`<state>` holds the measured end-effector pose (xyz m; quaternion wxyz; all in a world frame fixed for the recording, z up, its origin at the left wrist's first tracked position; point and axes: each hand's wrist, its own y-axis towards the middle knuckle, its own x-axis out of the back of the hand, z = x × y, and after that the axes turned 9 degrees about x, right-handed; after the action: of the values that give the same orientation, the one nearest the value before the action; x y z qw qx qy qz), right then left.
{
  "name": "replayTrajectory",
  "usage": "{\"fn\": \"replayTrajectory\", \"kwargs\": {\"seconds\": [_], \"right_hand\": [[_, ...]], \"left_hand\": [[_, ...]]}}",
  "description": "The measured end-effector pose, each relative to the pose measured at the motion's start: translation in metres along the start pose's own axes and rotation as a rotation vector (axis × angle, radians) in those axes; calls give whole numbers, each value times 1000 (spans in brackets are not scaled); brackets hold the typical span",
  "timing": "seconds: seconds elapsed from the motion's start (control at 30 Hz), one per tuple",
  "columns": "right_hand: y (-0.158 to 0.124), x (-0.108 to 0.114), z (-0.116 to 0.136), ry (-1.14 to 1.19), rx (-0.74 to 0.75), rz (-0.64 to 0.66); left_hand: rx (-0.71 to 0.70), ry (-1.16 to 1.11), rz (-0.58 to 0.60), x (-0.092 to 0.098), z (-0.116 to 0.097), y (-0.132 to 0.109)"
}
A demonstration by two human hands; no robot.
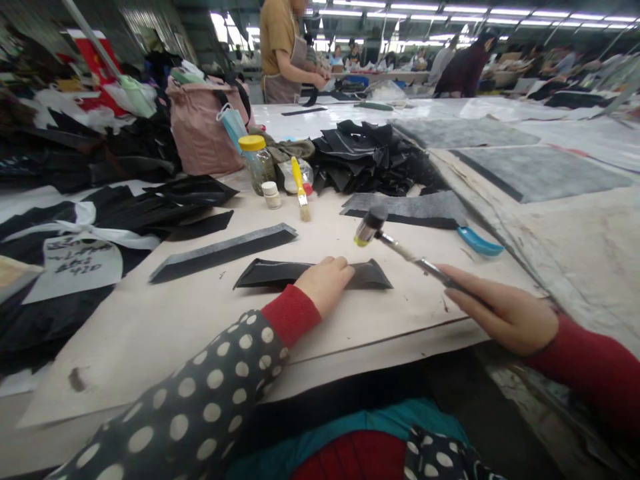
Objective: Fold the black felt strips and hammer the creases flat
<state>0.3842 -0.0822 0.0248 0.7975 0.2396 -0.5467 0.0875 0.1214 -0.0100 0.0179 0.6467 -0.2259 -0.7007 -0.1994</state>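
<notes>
My left hand (327, 283) lies over the middle of a folded black strip (273, 272), with its fingers bent around the strip's far edge and their tips hidden. The strip looks like leather or a leather-like sheet. In my right hand (505, 313) is a small mallet (397, 247), gripped by its handle and raised above the board. Its head has a dark face on top and a yellowish face pointing down, up and to the right of the strip. A second black strip with a grey band (225, 253) lies flat beyond my left hand.
Behind stand a yellow-lidded jar (259, 167), a white-capped bottle (271, 195) and a yellow brush (300, 187). A blue scoop-like tool (480, 241) lies right, by a grey-black piece (405, 208). Black pieces (370, 157) are heaped behind; tied bundles (115, 213) lie left. A co-worker (283, 53) stands across.
</notes>
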Motion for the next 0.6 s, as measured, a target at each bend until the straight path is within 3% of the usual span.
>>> {"fn": "replayTrajectory", "kwargs": {"seconds": [0.1, 0.17, 0.33, 0.4, 0.5, 0.6], "right_hand": [[-4, -7, -3, -9, 17, 144], [1, -2, -1, -14, 32, 160], [13, 14, 9, -29, 68, -73], [9, 6, 10, -44, 74, -40], [-1, -15, 6, -51, 80, 110], [-6, -26, 2, -64, 49, 132]], "left_hand": [[-17, -45, -29, -6, 7, -3], [-28, -55, -47, -9, 9, -3], [-60, -110, -76, -9, 12, -5], [-41, -130, -71, -7, 12, -6], [16, -136, -76, -3, 15, -8], [60, -68, -117, -1, 22, -13]]}}
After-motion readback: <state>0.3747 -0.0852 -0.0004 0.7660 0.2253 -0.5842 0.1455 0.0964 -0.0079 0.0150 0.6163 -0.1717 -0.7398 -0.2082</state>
